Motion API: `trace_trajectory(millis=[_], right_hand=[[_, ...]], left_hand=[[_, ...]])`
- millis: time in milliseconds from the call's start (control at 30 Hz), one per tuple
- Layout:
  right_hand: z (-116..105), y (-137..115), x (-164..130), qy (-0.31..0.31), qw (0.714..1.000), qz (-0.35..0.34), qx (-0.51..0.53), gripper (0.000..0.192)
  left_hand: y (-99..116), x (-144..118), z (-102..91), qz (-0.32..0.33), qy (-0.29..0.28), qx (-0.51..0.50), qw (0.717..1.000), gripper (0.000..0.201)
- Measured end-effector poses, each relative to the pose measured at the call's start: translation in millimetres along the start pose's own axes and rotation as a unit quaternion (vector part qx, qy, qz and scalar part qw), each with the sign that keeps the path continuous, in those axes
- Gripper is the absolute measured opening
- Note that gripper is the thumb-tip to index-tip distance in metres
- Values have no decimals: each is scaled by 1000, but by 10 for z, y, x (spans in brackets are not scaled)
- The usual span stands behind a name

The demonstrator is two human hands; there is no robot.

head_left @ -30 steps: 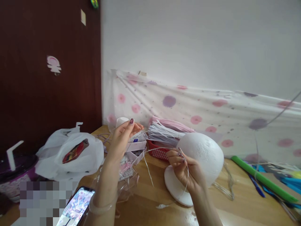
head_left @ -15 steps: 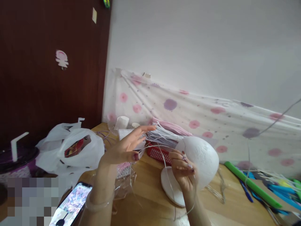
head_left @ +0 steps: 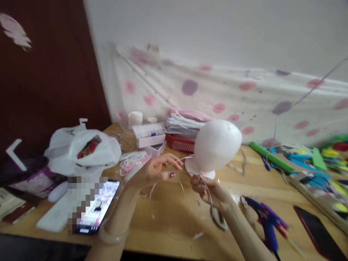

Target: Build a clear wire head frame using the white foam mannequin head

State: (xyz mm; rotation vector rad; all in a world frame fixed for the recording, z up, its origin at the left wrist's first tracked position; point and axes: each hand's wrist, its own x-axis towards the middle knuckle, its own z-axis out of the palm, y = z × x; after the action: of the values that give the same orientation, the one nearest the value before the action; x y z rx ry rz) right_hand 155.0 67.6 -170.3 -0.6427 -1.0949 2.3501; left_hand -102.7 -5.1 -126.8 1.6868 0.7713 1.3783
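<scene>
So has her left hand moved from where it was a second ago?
Yes. The left hand has come down and toward her: before it was raised in front of the pink box, and now it sits low over the table, fingers loosely open.

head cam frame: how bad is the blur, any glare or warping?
Head view: motion blur throughout, strongest at the edges; the colored paper smears. The foam ball and both hands, left hand and right hand, look soft. Phone screen glows bright. Wall line bows, wide-lens distortion.
</scene>
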Motion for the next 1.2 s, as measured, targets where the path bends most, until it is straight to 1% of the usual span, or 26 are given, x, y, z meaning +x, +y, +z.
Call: trace_trajectory(millis=[67,100,167,233,333,367,467,533,600,667,733,767,867,967,1000,1033,1133,1167,1200], right_hand=[[-84,120,-80,56,995,18,-82,29],[-124,172,-114,83,988,21,-132,27],[-186,251,-175,133,963,10,-236,23],[-211,293,-225,168,926,-21,-338,19],[-187,313,-272,199,859,-86,-464,17],[-171,317,-280,206,835,-106,-499,17],[-139,337,-287,218,771,-151,-579,9],[-137,356,-282,218,740,-164,-614,12],[-146,373,-270,217,719,-172,-638,16],[-157,386,-254,215,703,-178,-654,16],[-161,394,-233,213,693,-184,-664,15],[-161,397,-222,212,689,-187,-667,16],[-160,394,-187,211,681,-195,-674,17],[-166,374,-146,213,675,-203,-676,17],[-171,365,-133,213,674,-205,-677,17],[-176,356,-121,213,672,-206,-679,17],[-194,341,-97,213,667,-209,-682,16],[-202,343,-93,214,667,-210,-682,16],[-211,350,-91,215,668,-211,-681,16]], left_hand=[[-150,-146,68,-21,-11,25,999,14],[-221,-206,97,-30,-20,32,999,13],[-333,-293,151,-49,-43,44,997,14],[-385,-335,201,-63,-72,62,993,14],[-364,-337,269,-79,-111,96,986,17],[-344,-333,290,-82,-119,108,984,18],[-297,-330,345,-88,-135,142,977,20],[-288,-339,372,-91,-138,168,972,24],[-292,-355,391,-95,-130,182,970,30],[-302,-381,397,-98,-111,174,973,42],[-308,-425,393,-106,-77,159,978,52],[-309,-457,388,-111,-55,155,980,53],[-291,-582,380,-126,7,154,980,49],[-255,-738,405,-140,25,169,975,54],[-245,-797,427,-147,25,177,973,61],[-238,-862,456,-155,25,186,970,72],[-242,-1093,586,-193,26,225,955,122],[-252,-1180,639,-200,26,241,949,129],[-268,-1267,693,-208,40,261,942,127]])
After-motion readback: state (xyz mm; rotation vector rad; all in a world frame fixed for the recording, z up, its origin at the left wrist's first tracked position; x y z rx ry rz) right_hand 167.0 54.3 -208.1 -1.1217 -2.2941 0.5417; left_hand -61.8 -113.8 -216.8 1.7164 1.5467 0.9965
